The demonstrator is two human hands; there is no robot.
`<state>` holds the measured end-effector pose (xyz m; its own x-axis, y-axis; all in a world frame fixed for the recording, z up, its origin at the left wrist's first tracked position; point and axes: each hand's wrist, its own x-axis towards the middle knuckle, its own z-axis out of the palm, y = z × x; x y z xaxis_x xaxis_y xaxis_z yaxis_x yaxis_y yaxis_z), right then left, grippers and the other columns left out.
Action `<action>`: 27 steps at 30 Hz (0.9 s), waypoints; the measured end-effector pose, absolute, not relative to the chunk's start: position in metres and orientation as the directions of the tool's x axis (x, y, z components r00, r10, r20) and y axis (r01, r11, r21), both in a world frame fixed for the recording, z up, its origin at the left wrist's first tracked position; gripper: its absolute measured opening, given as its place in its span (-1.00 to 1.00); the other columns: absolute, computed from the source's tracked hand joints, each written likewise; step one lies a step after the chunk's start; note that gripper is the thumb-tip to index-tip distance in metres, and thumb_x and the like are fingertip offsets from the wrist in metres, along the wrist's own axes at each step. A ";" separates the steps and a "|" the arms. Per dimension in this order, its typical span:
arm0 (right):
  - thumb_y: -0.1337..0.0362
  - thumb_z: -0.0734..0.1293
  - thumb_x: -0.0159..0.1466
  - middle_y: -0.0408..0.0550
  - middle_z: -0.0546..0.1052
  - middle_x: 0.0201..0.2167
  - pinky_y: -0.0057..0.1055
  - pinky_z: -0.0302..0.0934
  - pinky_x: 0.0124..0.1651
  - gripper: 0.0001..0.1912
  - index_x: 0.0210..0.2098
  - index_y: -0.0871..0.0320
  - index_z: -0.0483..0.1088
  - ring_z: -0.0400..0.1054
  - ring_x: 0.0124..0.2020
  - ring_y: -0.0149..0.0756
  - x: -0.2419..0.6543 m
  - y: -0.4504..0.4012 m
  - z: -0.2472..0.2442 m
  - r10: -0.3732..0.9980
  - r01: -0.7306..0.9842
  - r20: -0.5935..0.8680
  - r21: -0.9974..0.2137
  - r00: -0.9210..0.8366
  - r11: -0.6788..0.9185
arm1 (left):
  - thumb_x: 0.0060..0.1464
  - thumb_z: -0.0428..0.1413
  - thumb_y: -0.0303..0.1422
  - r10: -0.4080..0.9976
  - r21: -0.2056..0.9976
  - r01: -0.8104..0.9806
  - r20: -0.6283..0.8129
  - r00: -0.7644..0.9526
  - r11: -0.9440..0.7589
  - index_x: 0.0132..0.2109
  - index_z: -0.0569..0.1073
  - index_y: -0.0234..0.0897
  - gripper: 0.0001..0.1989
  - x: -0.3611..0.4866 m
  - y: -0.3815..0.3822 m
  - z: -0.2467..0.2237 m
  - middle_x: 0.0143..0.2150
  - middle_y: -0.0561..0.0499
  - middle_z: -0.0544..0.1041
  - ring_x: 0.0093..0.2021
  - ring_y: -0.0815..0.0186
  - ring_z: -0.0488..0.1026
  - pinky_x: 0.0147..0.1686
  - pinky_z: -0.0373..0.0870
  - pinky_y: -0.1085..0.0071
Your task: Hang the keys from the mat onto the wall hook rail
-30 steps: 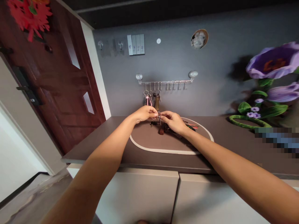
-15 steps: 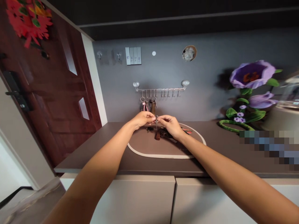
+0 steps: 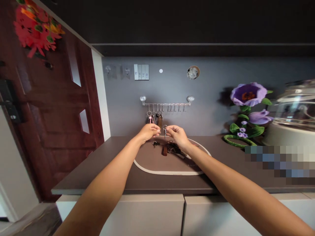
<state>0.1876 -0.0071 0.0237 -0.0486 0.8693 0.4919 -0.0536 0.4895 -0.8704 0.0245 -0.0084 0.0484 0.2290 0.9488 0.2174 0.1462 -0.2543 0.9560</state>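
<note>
My right hand [image 3: 177, 135] pinches a metal key ring [image 3: 165, 127], from which a small key [image 3: 165, 132] hangs. Just left of it, my left hand [image 3: 150, 131] has its fingers pressed together; whether anything is between them is too small to tell. Below the hands, a pile of keys [image 3: 175, 150] with a brown fob [image 3: 165, 150] lies on an oval brown mat [image 3: 157, 165]. On the wall behind, a clear hook rail [image 3: 167, 104] carries several bunches of keys [image 3: 159, 120] on its left hooks; the hooks at its right hold nothing.
The mat rests on a dark countertop [image 3: 103, 164]. At the right stand a purple knitted flower [image 3: 248, 95] and a glass-topped appliance [image 3: 292, 114]. A dark shelf [image 3: 192, 26] hangs overhead. A red-brown door [image 3: 59, 131] is at the left.
My hands have moved slightly apart, and the ring is now at my right fingertips, away from my left hand. The camera view has shifted, with the scene lower in the picture.
</note>
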 end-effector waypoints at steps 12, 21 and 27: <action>0.37 0.18 0.15 -0.20 0.32 -0.60 -0.50 0.25 -0.44 -0.92 -0.47 0.21 0.25 0.22 -0.57 -0.54 0.176 0.039 0.076 0.896 -0.100 0.427 -0.893 0.122 0.439 | -0.15 0.02 -0.58 0.953 0.793 0.531 0.274 0.125 -0.298 -0.47 0.38 -0.39 -0.92 0.015 0.005 0.037 -0.60 0.04 0.39 -0.57 0.47 0.35 -0.54 0.24 0.58; 0.45 0.12 0.19 -0.17 0.33 -0.61 -0.52 0.26 -0.51 -0.85 -0.49 0.20 0.20 0.28 -0.61 -0.52 0.160 0.061 0.098 0.917 -0.103 0.354 -0.921 0.183 0.376 | -0.23 0.03 -0.58 0.958 0.644 0.720 0.266 0.107 -0.259 -0.49 0.42 -0.35 -0.89 0.012 0.006 0.037 -0.61 0.03 0.42 -0.59 0.43 0.36 -0.54 0.24 0.55; 0.41 0.17 0.19 -0.21 0.29 -0.65 -0.52 0.29 -0.49 -0.87 -0.50 0.19 0.19 0.26 -0.63 -0.54 0.158 0.068 0.100 0.924 -0.113 0.303 -0.935 0.232 0.335 | -0.23 0.04 -0.57 0.954 0.628 0.731 0.278 0.110 -0.267 -0.49 0.42 -0.34 -0.89 0.011 0.008 0.036 -0.61 0.04 0.42 -0.59 0.42 0.36 -0.53 0.24 0.54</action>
